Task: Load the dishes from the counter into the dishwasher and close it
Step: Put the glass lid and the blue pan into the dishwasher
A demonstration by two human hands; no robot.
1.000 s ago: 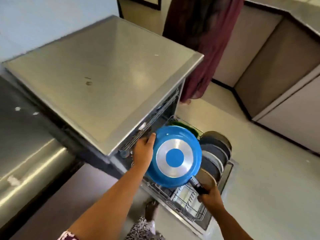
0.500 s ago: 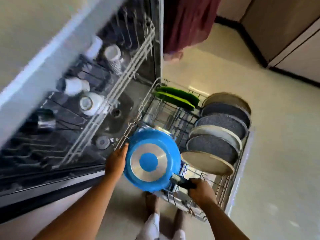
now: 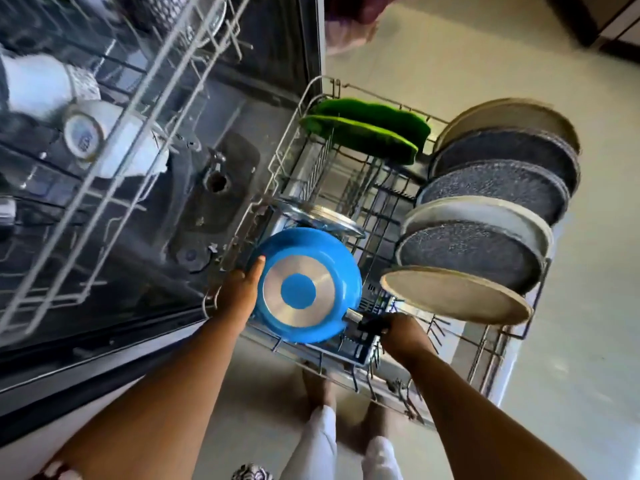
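Both arms reach down and forward from the bottom edge of the view. The left hand (image 3: 238, 293) clasps the left rim of the round blue frying pan (image 3: 311, 245), thumb straight along the edge and fingers hidden behind it. The right hand (image 3: 406, 336) is curled tight round the pan's black handle (image 3: 371, 324), wrist bent downward. The pan is tilted on edge, its silver-ringed base towards the camera, at the near left corner of the pulled-out wire lower rack (image 3: 313, 93), just in front of a glass lid (image 3: 323, 220). Upright grey speckled and beige round plates (image 3: 485, 247) fill the rack's right side.
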